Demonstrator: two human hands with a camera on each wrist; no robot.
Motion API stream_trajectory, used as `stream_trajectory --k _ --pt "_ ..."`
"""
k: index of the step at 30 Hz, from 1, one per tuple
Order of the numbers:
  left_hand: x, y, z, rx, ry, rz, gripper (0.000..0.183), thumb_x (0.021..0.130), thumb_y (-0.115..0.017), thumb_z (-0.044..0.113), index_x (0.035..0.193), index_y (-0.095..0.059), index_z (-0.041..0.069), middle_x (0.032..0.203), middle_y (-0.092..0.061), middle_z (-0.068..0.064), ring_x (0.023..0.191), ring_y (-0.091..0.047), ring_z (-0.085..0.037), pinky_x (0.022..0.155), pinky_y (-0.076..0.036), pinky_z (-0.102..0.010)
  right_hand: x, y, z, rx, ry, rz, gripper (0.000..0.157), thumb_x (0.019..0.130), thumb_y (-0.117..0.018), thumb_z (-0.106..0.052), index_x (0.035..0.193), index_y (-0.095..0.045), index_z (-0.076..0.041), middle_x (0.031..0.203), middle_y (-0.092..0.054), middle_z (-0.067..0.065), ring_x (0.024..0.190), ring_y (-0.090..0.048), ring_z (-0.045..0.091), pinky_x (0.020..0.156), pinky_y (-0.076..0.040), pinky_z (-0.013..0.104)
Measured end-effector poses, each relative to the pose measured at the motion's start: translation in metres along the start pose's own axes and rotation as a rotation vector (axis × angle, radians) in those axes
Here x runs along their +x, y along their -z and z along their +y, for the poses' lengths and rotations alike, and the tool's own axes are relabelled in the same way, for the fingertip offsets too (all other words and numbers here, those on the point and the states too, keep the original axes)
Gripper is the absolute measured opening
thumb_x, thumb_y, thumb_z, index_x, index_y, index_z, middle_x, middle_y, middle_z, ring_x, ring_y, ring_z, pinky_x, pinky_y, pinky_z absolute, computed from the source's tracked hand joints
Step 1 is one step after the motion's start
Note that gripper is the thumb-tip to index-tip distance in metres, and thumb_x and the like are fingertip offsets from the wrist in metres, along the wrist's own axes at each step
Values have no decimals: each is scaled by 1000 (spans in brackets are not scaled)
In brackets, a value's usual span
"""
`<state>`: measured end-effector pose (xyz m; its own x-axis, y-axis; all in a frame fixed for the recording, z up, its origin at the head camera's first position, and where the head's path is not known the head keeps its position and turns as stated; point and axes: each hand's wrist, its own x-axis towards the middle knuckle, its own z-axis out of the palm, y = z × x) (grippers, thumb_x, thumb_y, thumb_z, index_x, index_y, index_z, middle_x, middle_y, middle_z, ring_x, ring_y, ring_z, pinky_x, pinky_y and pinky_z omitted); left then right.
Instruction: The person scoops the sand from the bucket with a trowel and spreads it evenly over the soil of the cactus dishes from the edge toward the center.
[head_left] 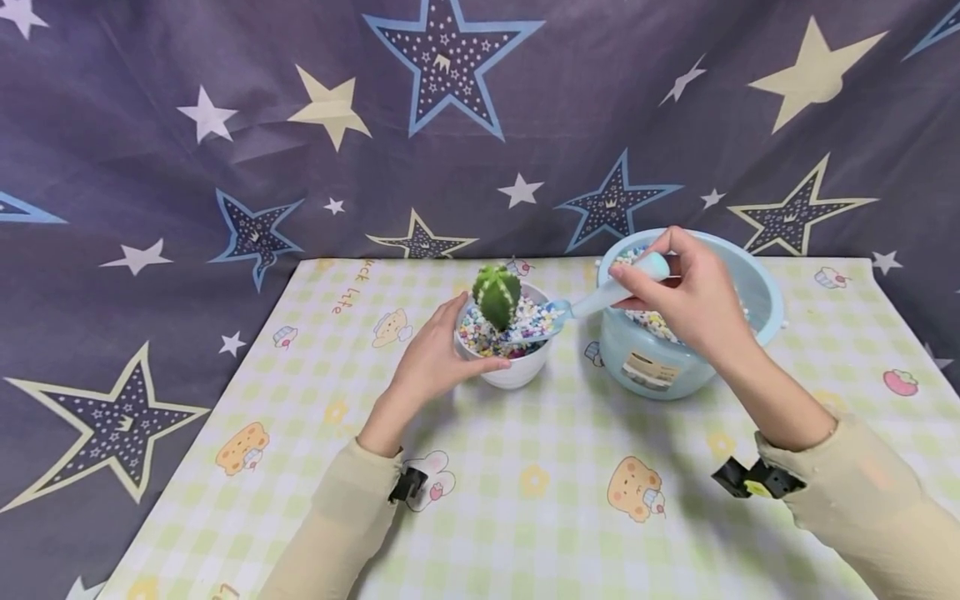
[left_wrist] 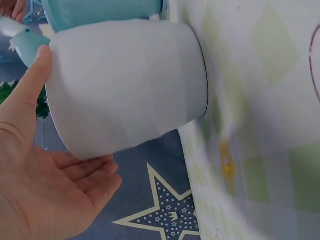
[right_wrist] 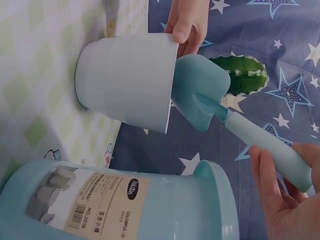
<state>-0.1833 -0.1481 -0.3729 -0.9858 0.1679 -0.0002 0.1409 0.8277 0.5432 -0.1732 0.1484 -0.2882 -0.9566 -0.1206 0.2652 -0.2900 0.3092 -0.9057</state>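
Note:
A white pot [head_left: 516,372] stands on the table with a green cactus [head_left: 497,297] in it, ringed by small coloured pebbles [head_left: 480,333]. My left hand [head_left: 433,350] holds the pot by its rim, thumb at the near side and fingers round the left. In my right hand [head_left: 697,292] is the handle of a light blue trowel [right_wrist: 200,92], pinched between thumb and fingers. The trowel's blade tilts down over the pot's right rim, with white and coloured pebbles on and around it. In the right wrist view the blade's underside is right at the rim.
Right of the pot stands a light blue bucket [head_left: 652,367] with a paper label, holding more pebbles [head_left: 652,323]; my right forearm reaches across its front rim. A checked cloth [head_left: 570,533] covers the table. Behind it hangs a dark star-print curtain [head_left: 285,175].

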Motion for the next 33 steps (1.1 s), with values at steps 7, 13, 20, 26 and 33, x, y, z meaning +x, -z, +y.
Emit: stream_trajectory --k 7,13,20,26,33 --pt "-4 -5 6 -7 19 78 120 68 -81 66 158 -25 9 162 -33 -12 145 -39 -33 118 -39 -50 0 -6 0 -51 21 20 26 92 -71 -16 95 -50 -3 78 -70 -22 65 -73 1 65 -62 25" --pt "-2 -2 4 8 8 26 122 71 -78 68 160 -19 10 165 -26 -12 149 -33 -33 120 -35 -51 -1 -9 0 -102 27 25 28 93 -72 -20 97 -51 -2 79 -70 -18 65 -72 1 63 -62 22" --pt "2 5 -5 -13 -32 -54 120 73 -78 65 161 -16 11 166 -22 -12 151 -28 -33 123 -29 -52 -1 -9 2 -92 8 19 28 92 -72 -20 98 -50 -3 79 -71 -15 66 -73 3 64 -62 24" --pt "-2 4 -1 -12 -2 -10 120 71 -80 65 160 -20 12 164 -29 -15 148 -34 -35 120 -34 -53 -1 -12 -2 -105 23 32 29 92 -72 -21 96 -50 -3 84 -71 -12 65 -73 2 63 -62 23" --pt "-7 -1 5 13 43 53 120 69 -80 67 158 -24 8 160 -35 -16 143 -42 -35 116 -41 -51 2 -15 -5 -121 23 29 27 93 -71 -24 100 -52 -5 98 -76 6 68 -74 6 63 -61 21"
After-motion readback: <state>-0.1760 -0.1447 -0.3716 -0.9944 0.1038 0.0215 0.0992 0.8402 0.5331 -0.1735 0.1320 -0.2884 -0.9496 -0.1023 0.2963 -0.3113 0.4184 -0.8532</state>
